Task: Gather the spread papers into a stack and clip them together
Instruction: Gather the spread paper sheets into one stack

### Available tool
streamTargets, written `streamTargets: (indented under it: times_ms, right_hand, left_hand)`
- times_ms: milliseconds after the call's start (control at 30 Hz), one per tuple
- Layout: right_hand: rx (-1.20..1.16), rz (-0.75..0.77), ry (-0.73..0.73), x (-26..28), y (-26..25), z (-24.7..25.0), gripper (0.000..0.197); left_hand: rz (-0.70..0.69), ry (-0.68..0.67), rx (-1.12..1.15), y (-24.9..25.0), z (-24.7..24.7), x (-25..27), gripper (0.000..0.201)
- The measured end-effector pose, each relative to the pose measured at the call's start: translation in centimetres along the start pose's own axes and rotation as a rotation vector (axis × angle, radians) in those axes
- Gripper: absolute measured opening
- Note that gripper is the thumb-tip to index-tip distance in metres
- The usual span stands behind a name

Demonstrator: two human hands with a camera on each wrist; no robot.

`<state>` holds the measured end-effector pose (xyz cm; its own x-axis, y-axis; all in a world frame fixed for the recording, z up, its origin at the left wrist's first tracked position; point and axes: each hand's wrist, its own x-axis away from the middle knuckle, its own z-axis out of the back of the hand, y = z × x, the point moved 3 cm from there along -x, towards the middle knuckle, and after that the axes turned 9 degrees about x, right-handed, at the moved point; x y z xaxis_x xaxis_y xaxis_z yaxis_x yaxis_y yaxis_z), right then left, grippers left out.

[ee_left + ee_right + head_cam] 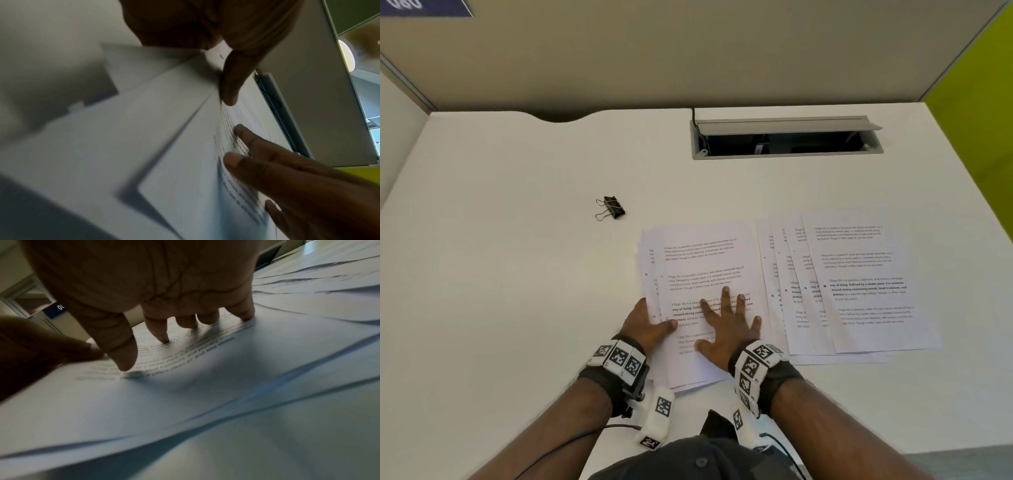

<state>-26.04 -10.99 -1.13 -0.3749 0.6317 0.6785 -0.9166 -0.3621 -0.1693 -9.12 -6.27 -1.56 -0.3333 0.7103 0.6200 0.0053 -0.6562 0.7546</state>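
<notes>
Gathering is the step in hand, and by the look of things it is only partly done: one loose pile of papers [702, 274] lies on the white tabletop [517, 274] directly before the person, its left edges uneven, while a second fan of sheets [859, 281] lies just to its right, overlapping one another and not yet brought across.

The right hand [729, 329] lies flat on top of the near pile, fingers [162, 335] spread and straight, tips pressing the printed page. The left hand [650, 323] sits at the pile's left edge, its thumb [230, 84] laid over the top sheet; whether its other fingers curl under the edge cannot be told from any view. Both wrists come in low from the near side of the tabletop.

The binder clip [611, 208] lies alone on the tabletop, well apart from the papers, beyond and to the left of the pile, untouched.

Next, I judge, the fanned sheets need drawing over onto the pile. Then the edges want squaring before the clip is fetched; thin sheets may slide or buckle if pushed unevenly.
</notes>
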Motion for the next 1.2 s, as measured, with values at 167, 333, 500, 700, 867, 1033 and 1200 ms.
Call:
streamTargets:
  times_ms: [167,333,500,700,867,1033,1200]
  right_hand:
    - [-0.204,-0.074,0.136,0.3,1.1,1.4,0.080]
    - [-0.331,-0.160,0.193,0.5,2.8,2.3,0.078]
    - [-0.422,-0.183,0.232,1.0,3.7,3.1,0.073]
    - [-0.409,-0.169,0.193,0.6,3.7,2.9,0.071]
    - [-0.352,-0.146,0.234,0.7,3.7,2.9,0.070]
    - [-0.203,-0.356,0.410,1.2,6.8,4.4,0.060]
    - [-0.078,-0.470,0.326,1.2,9.1,3.7,0.064]
  left_hand:
    - [0.038,0.017,0.065,-0.7,1.0,-0.5,0.042]
    - [0.151,-0.024,0.342,-2.0,2.3,-1.4,0.027]
    - [0.152,0.000,0.384,-1.3,2.6,-0.8,0.027]
    - [0.096,0.010,0.099,-0.1,1.6,-0.3,0.042]
    - [0.046,0.055,0.009,0.4,1.7,-0.1,0.039]
    - [0.019,0.126,-0.088,-0.2,2.7,-0.7,0.031]
    - [0.005,0.155,-0.112,-0.7,2.8,-1.1,0.031]
